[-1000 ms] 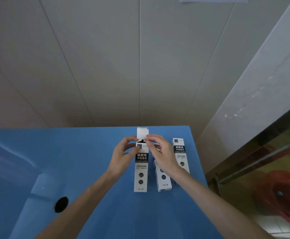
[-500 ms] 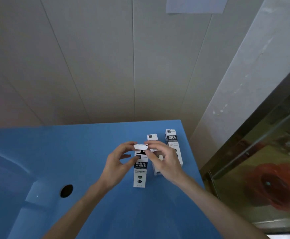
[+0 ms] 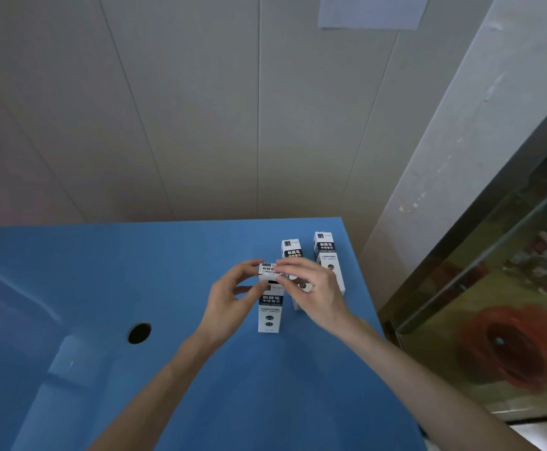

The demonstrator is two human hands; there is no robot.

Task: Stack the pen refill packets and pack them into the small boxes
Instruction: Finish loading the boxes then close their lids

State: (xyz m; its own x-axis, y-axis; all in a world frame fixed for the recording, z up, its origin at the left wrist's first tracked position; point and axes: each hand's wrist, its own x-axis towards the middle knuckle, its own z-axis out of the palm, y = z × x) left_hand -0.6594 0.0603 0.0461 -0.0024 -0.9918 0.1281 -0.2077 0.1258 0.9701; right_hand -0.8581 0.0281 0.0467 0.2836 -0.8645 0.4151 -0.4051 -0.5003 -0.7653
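We have the nearest refill box (image 3: 269, 307) lying on the blue desk (image 3: 135, 271) with its far end lifted between our two hands, and the step in hand looks to us like closing it: the white top flap (image 3: 269, 269) is folded over the dark mouth of the box and not yet tucked home. Our left hand (image 3: 230, 299) holds the box's left side near the top, thumb curled to the front panel and index finger arched over to the flap's left corner, so that grip is closed on the box. Our right hand (image 3: 311, 288) pinches the flap's right edge with thumb and forefinger, the other fingers curled loosely behind; that grip is closed on the flap. Whether packets are already inside we cannot tell, since the mouth shows only as a dark slit under the flap. Just to the right of the right-hand grip, partly hidden behind its fingers, lies a second box (image 3: 292, 252), and beside that, further right, a third box (image 3: 327, 255), both flat on the desk with their ends shut, so we judge them already dealt with. To the left of the left-hand grip, well apart, a round hole (image 3: 139, 333) is cut in the desk. The next move, as we read it, calls for pressing the flap's tongue down into the slot while the left grip steadies the box; the thin card could crease if it is forced askew.
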